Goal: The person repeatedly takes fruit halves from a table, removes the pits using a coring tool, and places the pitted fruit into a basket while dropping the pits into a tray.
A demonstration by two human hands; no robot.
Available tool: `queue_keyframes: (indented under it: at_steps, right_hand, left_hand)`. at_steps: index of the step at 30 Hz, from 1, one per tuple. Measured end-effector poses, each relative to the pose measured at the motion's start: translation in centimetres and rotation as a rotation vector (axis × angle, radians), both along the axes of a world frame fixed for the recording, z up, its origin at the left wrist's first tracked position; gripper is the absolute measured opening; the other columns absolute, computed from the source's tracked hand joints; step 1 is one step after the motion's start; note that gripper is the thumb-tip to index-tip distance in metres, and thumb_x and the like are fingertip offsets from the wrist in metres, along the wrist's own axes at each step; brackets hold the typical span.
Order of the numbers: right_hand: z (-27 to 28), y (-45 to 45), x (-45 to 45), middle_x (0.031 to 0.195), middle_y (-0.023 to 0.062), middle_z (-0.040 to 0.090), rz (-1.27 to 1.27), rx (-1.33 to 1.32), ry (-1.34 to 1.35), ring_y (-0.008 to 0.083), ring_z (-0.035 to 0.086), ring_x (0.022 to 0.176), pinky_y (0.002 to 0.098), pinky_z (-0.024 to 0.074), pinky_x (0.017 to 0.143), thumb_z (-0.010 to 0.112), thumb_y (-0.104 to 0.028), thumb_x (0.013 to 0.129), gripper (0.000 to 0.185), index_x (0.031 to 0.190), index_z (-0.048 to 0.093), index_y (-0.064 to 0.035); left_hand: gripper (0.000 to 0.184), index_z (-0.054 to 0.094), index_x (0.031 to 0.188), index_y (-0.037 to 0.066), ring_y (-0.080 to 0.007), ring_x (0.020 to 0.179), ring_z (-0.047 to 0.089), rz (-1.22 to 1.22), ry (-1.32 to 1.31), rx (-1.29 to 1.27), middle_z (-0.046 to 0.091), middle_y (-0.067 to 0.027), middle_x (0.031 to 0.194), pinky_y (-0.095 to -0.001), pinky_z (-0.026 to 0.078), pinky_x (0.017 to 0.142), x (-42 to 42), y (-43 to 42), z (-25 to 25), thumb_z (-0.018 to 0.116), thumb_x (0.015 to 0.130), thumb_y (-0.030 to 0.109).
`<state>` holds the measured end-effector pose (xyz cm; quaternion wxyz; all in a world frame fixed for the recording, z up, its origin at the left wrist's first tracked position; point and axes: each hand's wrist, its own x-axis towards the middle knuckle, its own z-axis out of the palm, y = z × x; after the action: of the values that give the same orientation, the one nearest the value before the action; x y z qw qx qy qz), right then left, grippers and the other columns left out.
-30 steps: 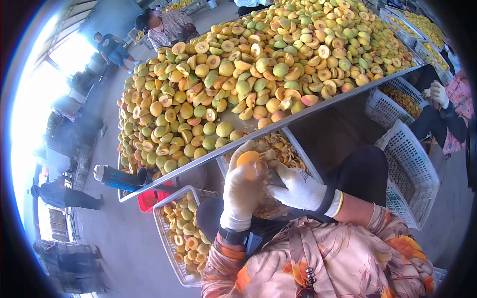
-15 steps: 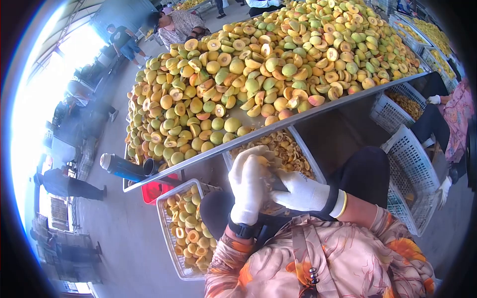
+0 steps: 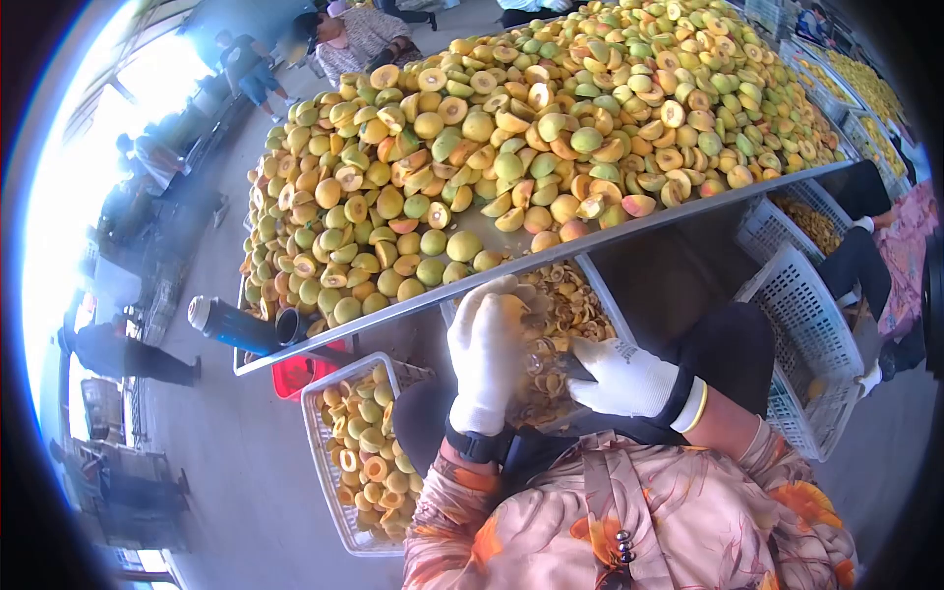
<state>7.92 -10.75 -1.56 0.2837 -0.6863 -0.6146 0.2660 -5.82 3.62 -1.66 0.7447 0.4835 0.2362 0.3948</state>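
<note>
My left hand (image 3: 484, 356), in a white glove, is closed around a yellow fruit half (image 3: 513, 307), mostly hidden by the fingers. To its right my right hand (image 3: 625, 380), also gloved, has its fingers wrapped round a dark handle; a shiny metal part (image 3: 540, 354) shows between the hands. Both hands are apart, above a crate of peelings and scraps (image 3: 565, 305). Ahead, a metal-edged table (image 3: 472, 287) bears a large heap of halved yellow-green fruit (image 3: 511, 162).
A white crate of fruit halves (image 3: 370, 452) stands at lower left beside a red container (image 3: 293, 377). A blue flask (image 3: 234, 326) lies on the table's left corner. White crates (image 3: 808, 339) and a seated person (image 3: 905, 236) are at right. Other people stand at left and behind the table.
My right hand has drawn back to the right, widening the gap between the hands. My left hand still holds the fruit. The view has shifted slightly, and the person at right has moved their hands.
</note>
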Motion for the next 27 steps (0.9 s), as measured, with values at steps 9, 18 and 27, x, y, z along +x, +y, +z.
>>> queue_keyframes:
  at_steps: [9, 18, 27]
  right_hand:
    - [0.1, 3.6, -4.3, 0.077, 0.0225, 0.067, 0.084, 0.131, 0.078, 0.0452, 0.067, 0.076, 0.0503, 0.0522, 0.067, 0.068, -0.016, 0.088, 0.027, 0.106, 0.055, -0.0006]
    - [-2.1, 2.1, -3.9, 0.082, 0.0208, 0.069, 0.065, -0.171, -0.430, 0.0434, 0.068, 0.079, 0.0545, 0.0536, 0.071, 0.063, -0.023, 0.087, 0.026, 0.103, 0.054, -0.0051]
    - [-0.2, 4.7, -8.1, 0.079, 0.0240, 0.067, 0.147, 0.034, -0.220, 0.0453, 0.068, 0.078, 0.0538, 0.0527, 0.069, 0.062, -0.021, 0.091, 0.023, 0.101, 0.051, -0.0041]
  left_hand:
    - [0.033, 0.064, 0.124, -0.001, -0.0192, 0.099, 0.069, 0.086, -0.027, 0.053, 0.072, -0.0115, 0.108, -0.0321, 0.054, 0.088, -5.9, 1.2, -0.5, 0.054, 0.105, 0.024]
    - [0.034, 0.064, 0.120, -0.004, -0.0244, 0.094, 0.071, 0.202, -0.116, 0.052, 0.072, -0.0170, 0.108, -0.0366, 0.057, 0.089, -8.7, 2.4, -1.2, 0.051, 0.106, 0.025]
    - [0.036, 0.064, 0.120, -0.003, -0.0255, 0.094, 0.071, 0.322, -0.033, 0.096, 0.073, -0.0169, 0.106, -0.0363, 0.056, 0.088, -12.4, 2.1, -2.1, 0.048, 0.107, 0.027]
